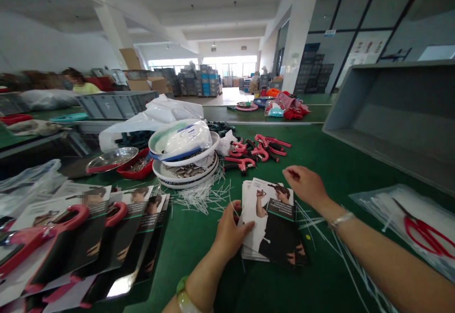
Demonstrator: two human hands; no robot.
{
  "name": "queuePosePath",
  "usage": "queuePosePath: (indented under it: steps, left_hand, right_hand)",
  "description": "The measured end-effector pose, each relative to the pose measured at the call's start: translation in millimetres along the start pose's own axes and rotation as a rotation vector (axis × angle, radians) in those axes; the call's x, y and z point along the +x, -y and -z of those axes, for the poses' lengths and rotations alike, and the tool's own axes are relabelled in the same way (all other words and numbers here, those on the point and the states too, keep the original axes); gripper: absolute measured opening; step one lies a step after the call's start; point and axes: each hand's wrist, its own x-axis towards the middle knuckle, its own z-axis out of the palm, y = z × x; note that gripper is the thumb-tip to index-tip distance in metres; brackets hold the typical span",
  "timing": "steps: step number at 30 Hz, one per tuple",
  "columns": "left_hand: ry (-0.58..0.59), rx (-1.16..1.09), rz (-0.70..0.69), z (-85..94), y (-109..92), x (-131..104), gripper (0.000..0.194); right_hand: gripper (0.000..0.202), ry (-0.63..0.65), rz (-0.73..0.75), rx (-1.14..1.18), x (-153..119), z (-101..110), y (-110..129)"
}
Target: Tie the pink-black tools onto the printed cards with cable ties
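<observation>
A stack of printed cards (270,227) lies on the green table in front of me. My left hand (231,232) holds the stack's left edge, with the thumb on the top card and the fingers curled at the side. Just beyond the upper right corner of the stack is my right hand (304,185), its fingers bent together; whether something thin is pinched there I cannot make out. Loose white plastic ties (201,194) are scattered beyond my left hand. Several pink and black hand grips (261,149) lie farther back.
At the left, carded hand grips (71,237) are piled up. Stacked white bowls (185,161) hold metal parts, beside a red tray (137,163). A grey bin (394,114) stands right, near red scissors (423,232) on a plastic bag. A person (83,83) is at back left.
</observation>
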Motion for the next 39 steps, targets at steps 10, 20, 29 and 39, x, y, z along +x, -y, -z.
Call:
queuePosePath:
  steps: [10, 20, 29, 39]
  left_hand:
    - [0.168, 0.219, 0.150, 6.8, -10, -1, 0.043]
    - [0.205, 0.217, 0.092, 7.1, -11, -1, 0.040]
    - [0.224, 0.213, 0.048, 5.7, -8, -3, 0.040]
    - [0.230, 0.174, 0.051, 7.8, -8, -2, 0.038]
  right_hand:
    - [0.041, 0.260, 0.270, -0.104, 119, -79, 103]
    - [0.032, 0.355, 0.423, -0.264, 118, -53, 99]
    - [0.034, 0.311, 0.634, -0.233, 104, -50, 117]
    - [0.018, 0.101, 0.473, -0.201, 121, -16, 93]
